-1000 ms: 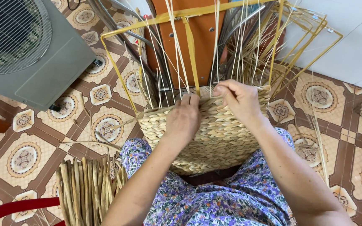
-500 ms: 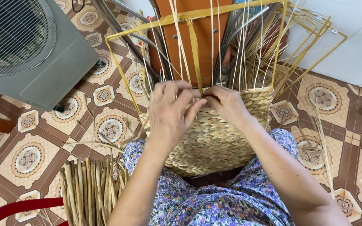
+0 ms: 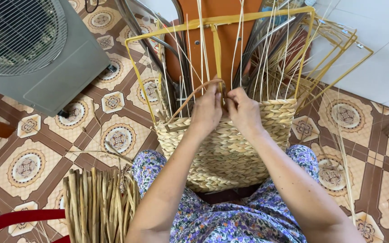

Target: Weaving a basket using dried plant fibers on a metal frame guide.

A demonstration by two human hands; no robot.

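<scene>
A half-woven straw basket (image 3: 230,153) rests against my lap, built on a yellow wire frame (image 3: 221,20) with thin upright stakes rising from its rim. My left hand (image 3: 205,110) and my right hand (image 3: 244,110) meet at the top edge of the weave, near the middle upright. Both pinch a brown straw strand (image 3: 194,94) that arcs leftward from my fingers down to the rim.
A grey fan housing (image 3: 37,49) stands at the upper left on the patterned tile floor. A bundle of dried straw strands (image 3: 97,204) lies at my lower left beside a red curved rim (image 3: 10,220). More yellow wire frames (image 3: 338,49) lean behind the basket.
My hands have shifted from the rim's left part toward the middle upright and risen slightly. A strand now loops out to the left from my fingers.
</scene>
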